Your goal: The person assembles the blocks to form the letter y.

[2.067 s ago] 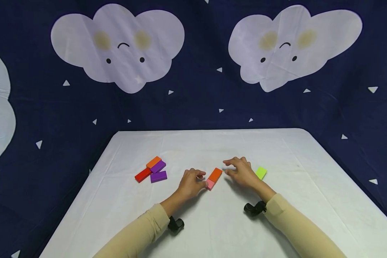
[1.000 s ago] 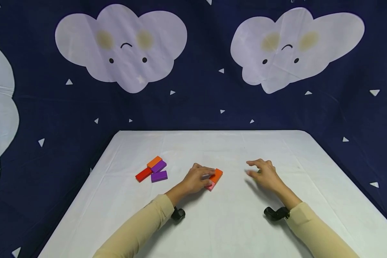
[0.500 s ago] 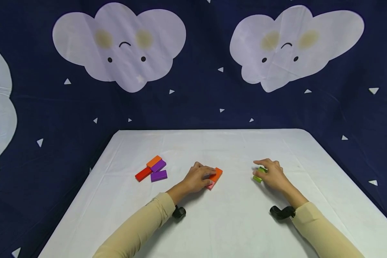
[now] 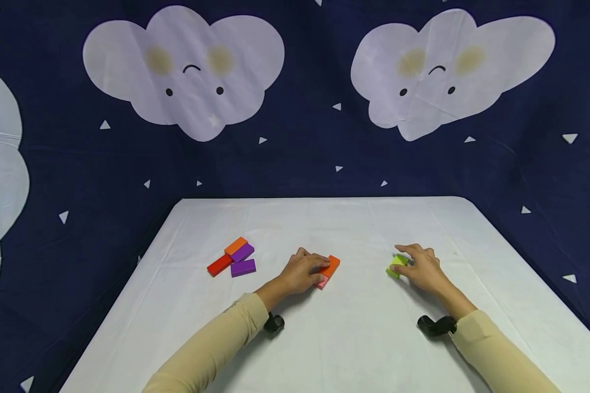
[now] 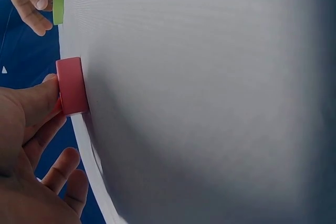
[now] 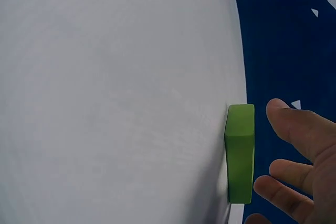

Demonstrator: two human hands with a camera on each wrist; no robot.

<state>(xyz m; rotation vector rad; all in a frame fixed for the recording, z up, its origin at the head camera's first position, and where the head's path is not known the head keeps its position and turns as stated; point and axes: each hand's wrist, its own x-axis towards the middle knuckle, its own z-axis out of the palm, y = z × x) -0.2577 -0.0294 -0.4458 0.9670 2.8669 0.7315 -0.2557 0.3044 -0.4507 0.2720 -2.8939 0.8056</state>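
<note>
While a cloud-print backdrop [image 4: 295,147] hangs behind the white table [image 4: 334,338], both hands seemingly rest slack-fingered against blocks.

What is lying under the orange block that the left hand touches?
A pink block lies under the orange block; only its near end shows. The left hand covers the rest.
</note>
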